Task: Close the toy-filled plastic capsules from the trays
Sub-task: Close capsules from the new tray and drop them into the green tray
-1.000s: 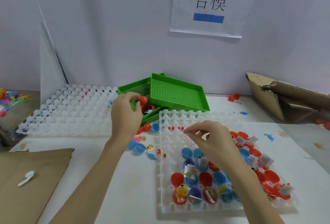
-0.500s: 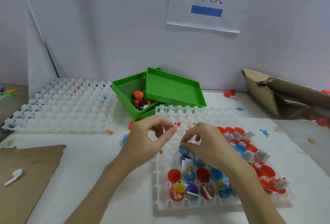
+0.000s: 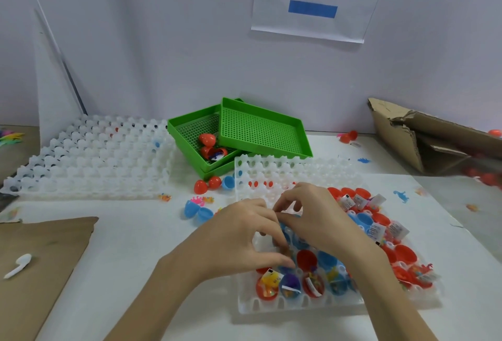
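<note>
We have both hands over the near white tray [image 3: 298, 304], at the table's [image 3: 135, 245] 5 o'clock. Our left hand [image 3: 239, 237] and right hand [image 3: 317, 221] meet above a blue capsule [image 3: 285, 229] in the tray's middle rows; fingers of both curl in around it, though we cannot tell whether either truly grips it, since the hands hide most of it.

We judge these capsules light, thin-walled and smooth, so likely slippery and easy to crush out of round. We would hold each half by its dome, thumb against forefinger, and press the rims squarely together until they snap, keeping paper tags clear of the seam.

Counting: two green trays [image 3: 260, 128] at 12 o'clock, one stacked askew on the other, holding two red capsules [image 3: 207, 139]. A stack of white trays [image 3: 89, 161] lies at 10 o'clock. Loose on the table at centre: two red capsules, three blue halves. In the front row we count four filled open capsules [image 3: 267, 285]; those behind are too crowded to count.
</note>
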